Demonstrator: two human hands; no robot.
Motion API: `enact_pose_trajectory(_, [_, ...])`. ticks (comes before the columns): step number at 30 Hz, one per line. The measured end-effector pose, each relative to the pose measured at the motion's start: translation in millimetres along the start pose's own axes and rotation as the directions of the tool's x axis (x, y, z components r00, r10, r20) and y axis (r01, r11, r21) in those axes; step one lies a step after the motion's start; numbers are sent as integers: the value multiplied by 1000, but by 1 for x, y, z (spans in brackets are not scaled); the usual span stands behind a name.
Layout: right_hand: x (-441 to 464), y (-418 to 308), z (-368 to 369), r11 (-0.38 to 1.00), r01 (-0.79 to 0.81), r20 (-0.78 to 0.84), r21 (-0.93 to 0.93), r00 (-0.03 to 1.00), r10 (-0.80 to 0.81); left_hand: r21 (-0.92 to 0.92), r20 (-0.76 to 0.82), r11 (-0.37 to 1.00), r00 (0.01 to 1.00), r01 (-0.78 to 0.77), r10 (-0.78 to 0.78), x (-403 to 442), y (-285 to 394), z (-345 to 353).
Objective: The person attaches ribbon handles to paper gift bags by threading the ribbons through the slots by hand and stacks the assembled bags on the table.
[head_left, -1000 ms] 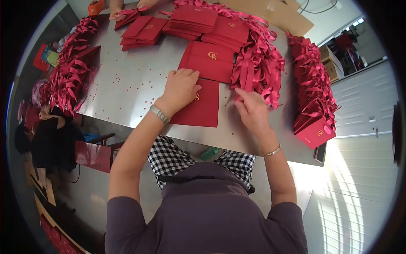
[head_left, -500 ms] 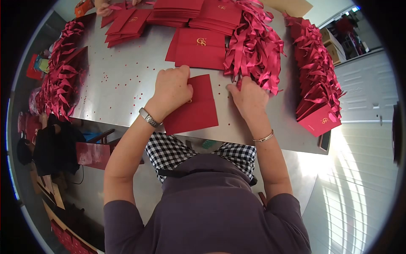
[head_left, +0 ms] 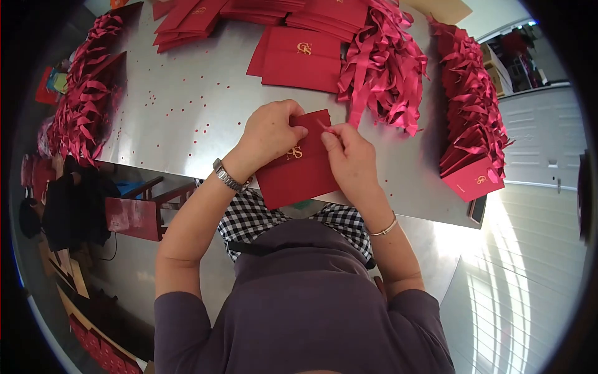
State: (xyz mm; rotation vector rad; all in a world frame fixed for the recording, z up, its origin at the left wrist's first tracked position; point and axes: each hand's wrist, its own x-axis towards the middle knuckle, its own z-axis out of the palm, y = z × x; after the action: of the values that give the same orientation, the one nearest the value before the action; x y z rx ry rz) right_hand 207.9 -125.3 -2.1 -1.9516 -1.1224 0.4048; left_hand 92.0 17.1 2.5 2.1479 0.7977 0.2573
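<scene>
A red card folder [head_left: 299,177] with a gold logo hangs tilted over the front edge of the metal table. My left hand [head_left: 268,134] grips its upper left part, thumb on the front. At its upper right edge, my right hand [head_left: 354,159] pinches the end of a red ribbon [head_left: 323,124], and the fingers touch or nearly touch the folder. Whether the ribbon passes through the folder cannot be made out. Beyond my hands lie a stack of red folders [head_left: 302,59] and a heap of loose red ribbons [head_left: 389,75].
Rows of ribboned red folders stand at the right [head_left: 470,106] and left [head_left: 87,100] of the metal table [head_left: 187,134]. More folder stacks [head_left: 190,25] lie at the back. Small red dots are scattered on the tabletop. A dark phone-like object [head_left: 477,210] is at the right edge.
My right hand has moved left from the ribbon heap to the folder, now with a ribbon end. My left hand has raised and turned the folder. The other person's hands have left the view.
</scene>
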Motion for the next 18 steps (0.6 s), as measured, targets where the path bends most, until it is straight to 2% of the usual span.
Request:
enact_pose_trajectory(1, [0,-1,5,998,28,-7,-51,1000,-28,0,1,1000,1000,7,-7,0,-2,1])
enact_pose_trajectory(3, [-1,-2,11,993,53,-4,-101,999,-54,-129,31,992,999,18,-14,1,-8,5])
enact_pose_trajectory(6, [0,4,19,977,76,-39,-201,996,-85,-169,35,984,998,51,-46,0,-15,11])
enact_pose_trajectory(12, [3,6,25,976,86,-82,-199,991,-104,-66,3,996,998,67,-67,-3,-9,10])
enact_pose_trajectory(15, [3,5,25,984,36,-104,-177,993,-56,-106,3,993,999,44,-44,-3,-11,9])
enact_pose_trajectory(18, [5,5,26,969,30,-101,-246,993,-56,-94,-20,995,999,37,-40,-4,-12,12])
